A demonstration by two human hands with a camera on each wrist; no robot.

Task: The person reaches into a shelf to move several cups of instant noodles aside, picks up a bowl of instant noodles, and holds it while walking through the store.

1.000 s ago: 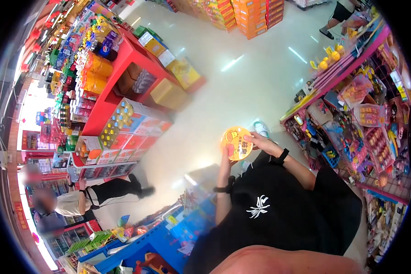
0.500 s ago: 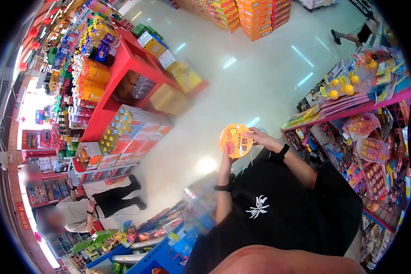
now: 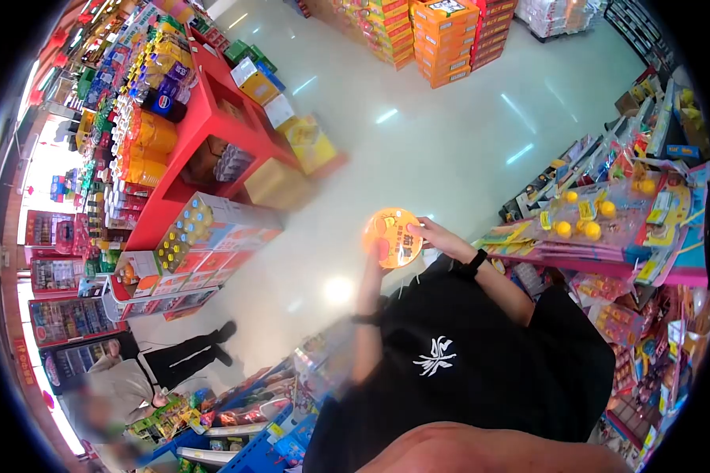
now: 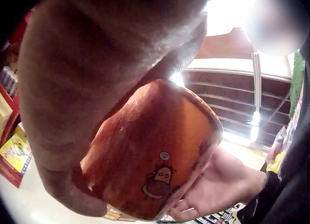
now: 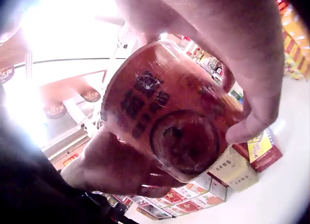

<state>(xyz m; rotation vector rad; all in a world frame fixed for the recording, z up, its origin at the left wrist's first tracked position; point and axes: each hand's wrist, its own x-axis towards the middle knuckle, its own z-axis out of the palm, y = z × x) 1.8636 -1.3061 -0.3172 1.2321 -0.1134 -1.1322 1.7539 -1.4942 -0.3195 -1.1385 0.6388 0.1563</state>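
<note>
An orange instant noodle cup [image 3: 398,238] with a round, printed lid is held in front of the black shirt, the lid facing the head camera. My left hand [image 3: 368,277], blurred in the head view, grips it from the near left side. The right hand [image 3: 443,239] holds the opposite side, its thumb on the lid's edge. In the left wrist view, a small cartoon figure shows on the cup's wall [image 4: 164,137], with left fingers curled round it. Dark lettering and a round picture mark the cup's side [image 5: 140,108] in the right wrist view, where my right fingers wrap it.
At left is a red shelf unit [image 3: 197,130] with drink bottles and stacked cartons [image 3: 221,248]. Toy packs [image 3: 599,209] fill a display at right. Blue bins of snacks [image 3: 252,441] stand near a person [image 3: 122,382]. Orange boxes [image 3: 450,39] rise at the back.
The head view has shifted, showing more of the toy display on the right. Both hands keep hold of the noodle cup, which sits slightly further left in view. The other person appears lower.
</note>
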